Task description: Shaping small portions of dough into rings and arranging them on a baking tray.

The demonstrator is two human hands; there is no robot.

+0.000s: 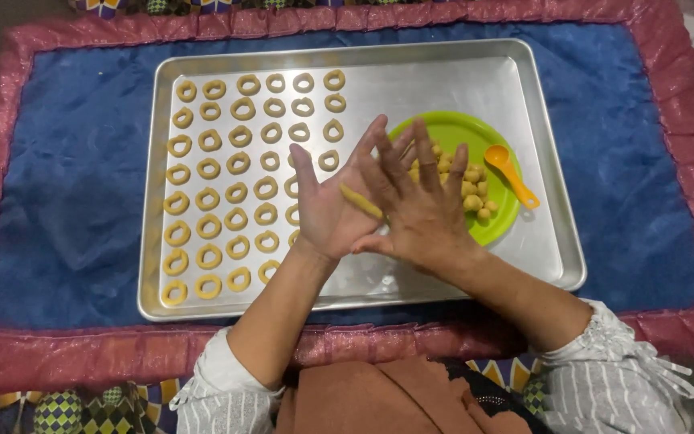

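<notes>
Dough strip (361, 201) lies pressed between the two flat palms, its long axis running from upper left to lower right. Left hand (327, 205) is under it, open, palm up; right hand (419, 205) lies across on top, fingers spread. Both hover over the tray (552, 241) middle, between the dough rings (238, 165) and the green plate (487, 133) of dough balls (472, 201).
</notes>
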